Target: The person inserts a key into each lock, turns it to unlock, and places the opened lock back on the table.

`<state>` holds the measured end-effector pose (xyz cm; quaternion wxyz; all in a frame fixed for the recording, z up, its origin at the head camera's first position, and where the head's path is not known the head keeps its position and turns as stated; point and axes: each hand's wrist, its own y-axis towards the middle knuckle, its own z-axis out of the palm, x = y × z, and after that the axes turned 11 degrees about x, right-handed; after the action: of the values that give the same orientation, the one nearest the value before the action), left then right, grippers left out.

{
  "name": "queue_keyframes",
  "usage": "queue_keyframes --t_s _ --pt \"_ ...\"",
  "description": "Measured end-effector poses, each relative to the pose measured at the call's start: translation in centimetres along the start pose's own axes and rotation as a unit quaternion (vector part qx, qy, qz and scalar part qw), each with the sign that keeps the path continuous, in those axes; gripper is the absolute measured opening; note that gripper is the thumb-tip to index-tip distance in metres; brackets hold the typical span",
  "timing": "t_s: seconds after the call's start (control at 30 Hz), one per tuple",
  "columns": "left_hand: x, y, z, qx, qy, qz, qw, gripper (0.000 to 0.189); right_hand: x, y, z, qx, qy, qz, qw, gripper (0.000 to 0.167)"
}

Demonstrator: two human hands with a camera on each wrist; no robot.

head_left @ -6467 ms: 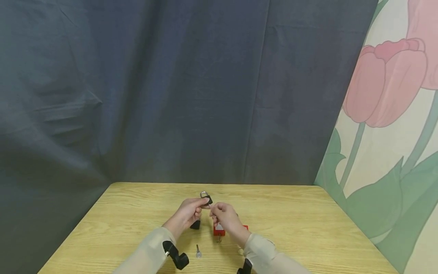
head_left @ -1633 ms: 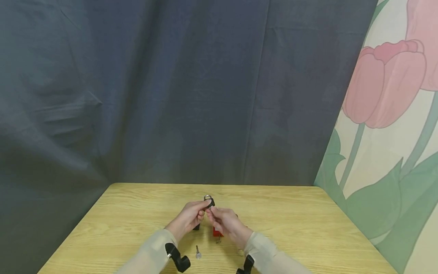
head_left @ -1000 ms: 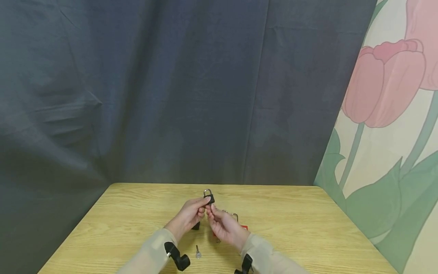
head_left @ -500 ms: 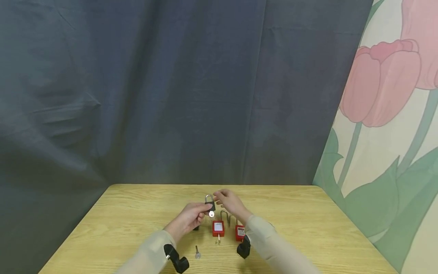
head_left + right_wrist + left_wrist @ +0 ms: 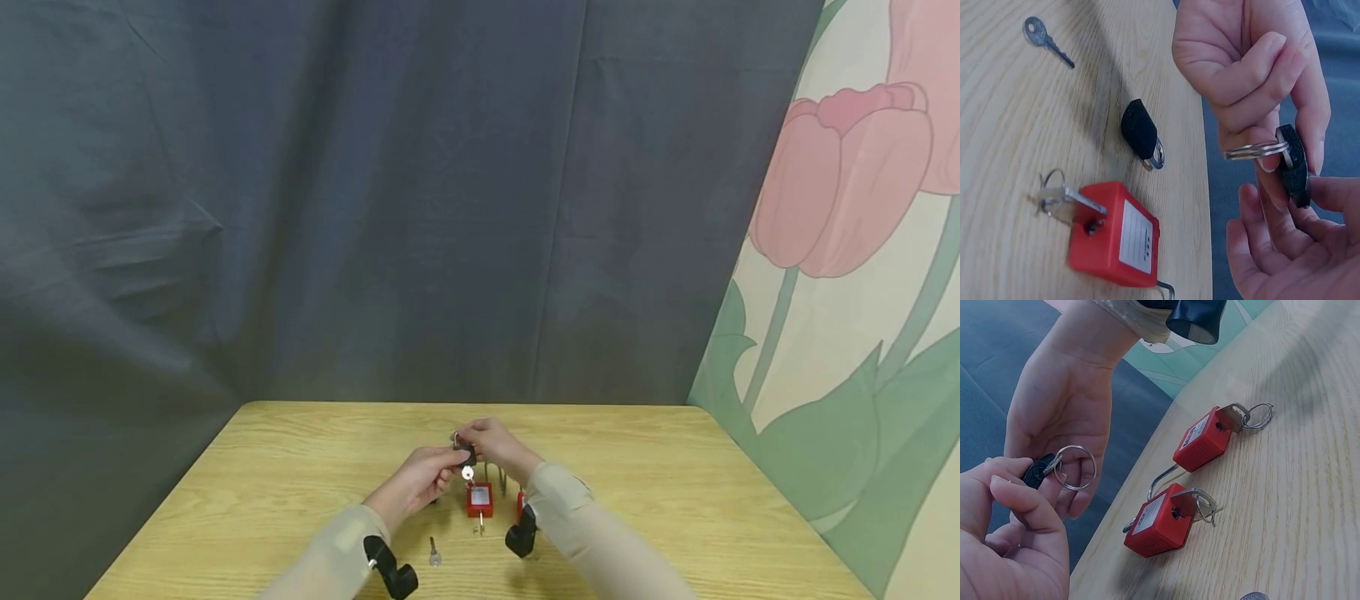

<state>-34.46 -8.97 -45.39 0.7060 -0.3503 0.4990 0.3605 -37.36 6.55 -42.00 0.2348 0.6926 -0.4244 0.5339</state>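
Note:
My left hand (image 5: 416,479) pinches a small black padlock (image 5: 467,452) above the table, thumb on its body. A key (image 5: 468,472) sticks out of the padlock's lower end. A metal key ring (image 5: 1075,467) hangs from that key in the left wrist view. Up at the steel shackle, my right hand (image 5: 498,442) grips the padlock's far end with thumb and fingers. Its fingers hide most of the shackle. In the right wrist view the padlock (image 5: 1294,165) sits between both hands, my right thumb against its end.
Two red padlocks (image 5: 1160,522) with keys in them lie on the wooden table (image 5: 300,467). One is partly behind my right wrist's camera in the head view. A second black padlock (image 5: 1139,128) and a loose key (image 5: 435,554) lie nearby.
My right hand has let go of the key below the padlock and moved up to the shackle, which it now grips. The left hand keeps the padlock, now tilted slightly.

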Motion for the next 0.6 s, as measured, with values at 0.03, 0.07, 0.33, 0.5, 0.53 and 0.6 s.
queue_keyframes --t_s 0.03,0.07,0.33,0.5,0.53,0.6 --pt "0.00 -0.01 0.01 0.000 0.000 0.000 1.0000 0.034 -0.03 0.06 0.03 0.001 0.001 0.001 1.0000 0.035" --pt "-0.01 -0.03 0.01 -0.001 0.000 0.000 1.0000 0.033 -0.06 0.13 0.06 0.002 0.006 0.002 1.0000 0.035" --pt "0.00 -0.14 0.21 -0.013 -0.008 0.004 0.9999 0.033 -0.18 0.42 0.30 0.016 0.095 0.003 0.9953 0.040" --pt "-0.07 -0.09 0.17 -0.029 0.002 0.011 0.9995 0.031 0.11 0.14 0.09 -0.002 0.104 -0.005 0.9946 0.043" --pt "-0.06 -0.08 0.12 -0.031 0.004 0.012 0.9994 0.031 0.19 0.06 -0.02 -0.009 0.107 -0.008 0.9942 0.041" --pt "0.03 -0.03 -0.03 -0.034 0.005 0.013 0.9993 0.033 0.29 -0.11 -0.22 -0.018 0.114 -0.014 0.9932 0.037"
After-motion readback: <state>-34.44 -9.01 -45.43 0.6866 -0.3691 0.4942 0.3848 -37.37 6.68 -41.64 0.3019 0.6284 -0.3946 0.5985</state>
